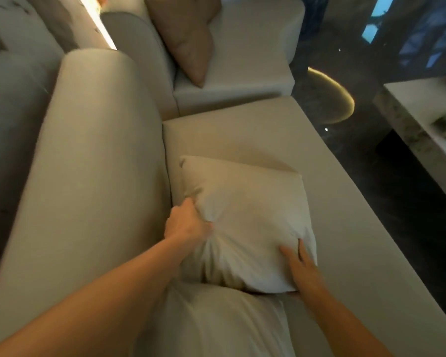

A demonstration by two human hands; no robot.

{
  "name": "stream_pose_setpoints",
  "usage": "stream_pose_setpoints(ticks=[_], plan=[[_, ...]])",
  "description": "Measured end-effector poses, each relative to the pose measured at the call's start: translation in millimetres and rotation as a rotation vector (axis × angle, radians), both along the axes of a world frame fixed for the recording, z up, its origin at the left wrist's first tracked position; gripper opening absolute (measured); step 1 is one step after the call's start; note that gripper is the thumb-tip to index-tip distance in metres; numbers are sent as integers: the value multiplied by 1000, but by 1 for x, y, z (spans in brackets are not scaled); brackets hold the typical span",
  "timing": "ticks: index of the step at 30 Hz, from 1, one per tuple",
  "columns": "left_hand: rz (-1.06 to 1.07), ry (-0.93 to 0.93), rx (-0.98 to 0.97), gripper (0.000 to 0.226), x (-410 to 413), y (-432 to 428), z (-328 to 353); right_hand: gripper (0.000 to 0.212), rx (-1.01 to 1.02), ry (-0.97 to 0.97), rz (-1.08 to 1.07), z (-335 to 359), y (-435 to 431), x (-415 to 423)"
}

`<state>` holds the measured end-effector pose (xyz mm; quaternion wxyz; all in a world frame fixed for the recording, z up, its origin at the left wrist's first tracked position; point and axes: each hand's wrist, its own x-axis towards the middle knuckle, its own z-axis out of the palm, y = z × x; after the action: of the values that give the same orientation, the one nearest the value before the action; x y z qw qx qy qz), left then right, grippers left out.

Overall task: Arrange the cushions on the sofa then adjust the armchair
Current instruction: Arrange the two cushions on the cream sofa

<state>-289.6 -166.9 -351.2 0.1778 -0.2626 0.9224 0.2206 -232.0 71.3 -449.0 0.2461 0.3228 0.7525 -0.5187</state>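
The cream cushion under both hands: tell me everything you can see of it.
The cream cushion is square, plump, soft plain fabric, lying tilted on the sofa seat near the backrest. The left hand bunches its left edge into radiating creases; the right hand holds its lower right corner. Its lower edge overlaps a second pale cushion.

So the sofa [242,135] is a pale beige sectional with a fat rounded backrest along the left. On the near seat there's a cream cushion [245,217] lying pretty much flat, near the backrest, with its lower edge overlapping a second cream cushion [216,323] right at the bottom of the view. Further up, the next seat section has a tan cushion [188,34] propped tilted against its backrest. Everything sits on a dark glossy floor [397,202], and a pale marble-look table [417,112] stands off to the right.
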Motion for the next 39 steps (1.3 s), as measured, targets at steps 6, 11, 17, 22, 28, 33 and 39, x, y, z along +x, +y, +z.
stream_pose_setpoints(ticks=[6,11,17,22,28,33,39], plan=[[-129,395,30,14,-18,-8,101,75,-301,-20,-150,54,-46,-64],[-250,466,-28,21,-7,-53,130,69,-284,74,87,93,-138,-89],[-664,261,-276,51,43,-72,101,60,-345,34,81,125,-165,-53],[-624,119,-149,54,80,-80,102,52,-235,173,396,162,-148,8],[-428,88,-181,36,195,-70,131,59,82,376,747,174,-94,148],[-201,145,-337,53,372,-32,111,60,105,356,906,162,-28,282],[-47,89,-389,63,550,49,107,54,130,174,1097,184,39,425]])
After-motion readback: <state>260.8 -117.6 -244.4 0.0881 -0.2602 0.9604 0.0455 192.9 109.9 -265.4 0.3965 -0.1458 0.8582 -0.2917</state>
